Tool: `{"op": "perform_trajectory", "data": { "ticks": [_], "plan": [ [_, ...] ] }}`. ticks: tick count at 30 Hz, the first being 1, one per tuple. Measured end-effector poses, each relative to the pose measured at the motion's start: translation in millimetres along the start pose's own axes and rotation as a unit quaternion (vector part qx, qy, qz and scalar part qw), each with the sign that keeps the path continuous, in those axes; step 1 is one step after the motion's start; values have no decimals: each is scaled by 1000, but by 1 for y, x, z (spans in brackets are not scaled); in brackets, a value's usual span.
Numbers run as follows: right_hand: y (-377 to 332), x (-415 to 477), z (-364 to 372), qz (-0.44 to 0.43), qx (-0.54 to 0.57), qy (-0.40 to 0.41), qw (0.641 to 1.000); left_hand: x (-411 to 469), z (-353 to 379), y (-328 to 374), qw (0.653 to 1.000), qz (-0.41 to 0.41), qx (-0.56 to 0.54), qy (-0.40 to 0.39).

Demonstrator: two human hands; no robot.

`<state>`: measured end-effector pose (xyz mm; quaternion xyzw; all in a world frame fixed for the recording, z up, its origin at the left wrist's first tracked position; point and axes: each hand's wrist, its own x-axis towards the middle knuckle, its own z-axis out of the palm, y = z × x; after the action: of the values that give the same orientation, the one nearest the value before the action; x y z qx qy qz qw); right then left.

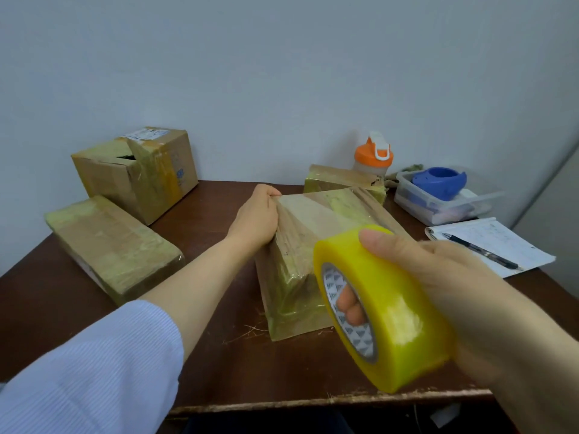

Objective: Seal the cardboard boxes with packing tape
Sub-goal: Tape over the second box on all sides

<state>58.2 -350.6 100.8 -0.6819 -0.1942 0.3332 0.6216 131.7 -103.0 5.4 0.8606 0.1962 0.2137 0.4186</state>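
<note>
I am seeing my left hand [255, 214] gripping the far left edge of the middle box [300, 233] at the centre of the table [219, 355]. My right hand [463, 286] is clasping the tape roll [385, 311], fingers through its core. This box is partly taped, I judge. The flat box [112, 245] and small box [341, 180] are looking wrapped; the large box [138, 173] is gaping, awaiting tape.

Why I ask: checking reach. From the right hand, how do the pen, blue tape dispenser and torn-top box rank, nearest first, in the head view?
From the right hand, gripping the tape roll:
1. pen, right, on the notepad.
2. blue tape dispenser, back right.
3. torn-top box, far back left.
</note>
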Motion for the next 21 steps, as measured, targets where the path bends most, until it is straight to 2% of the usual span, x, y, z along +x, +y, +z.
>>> {"op": "perform_trajectory", "data": {
  "ticks": [4,11,14,18,21],
  "plan": [
    [29,-5,3,60,26,4,998,0,0,-1,1000,-2,6,3],
    [70,5,9,97,84,32,991,0,-3,3,1000,3,22,-5],
    [71,10,5,115,93,26,989,3,-14,17,992,-1,122,-36],
    [71,16,4,123,95,18,988,0,-16,55,946,55,317,-51],
    [71,20,2,126,97,20,987,-27,11,64,899,43,407,-154]
  ]
}}
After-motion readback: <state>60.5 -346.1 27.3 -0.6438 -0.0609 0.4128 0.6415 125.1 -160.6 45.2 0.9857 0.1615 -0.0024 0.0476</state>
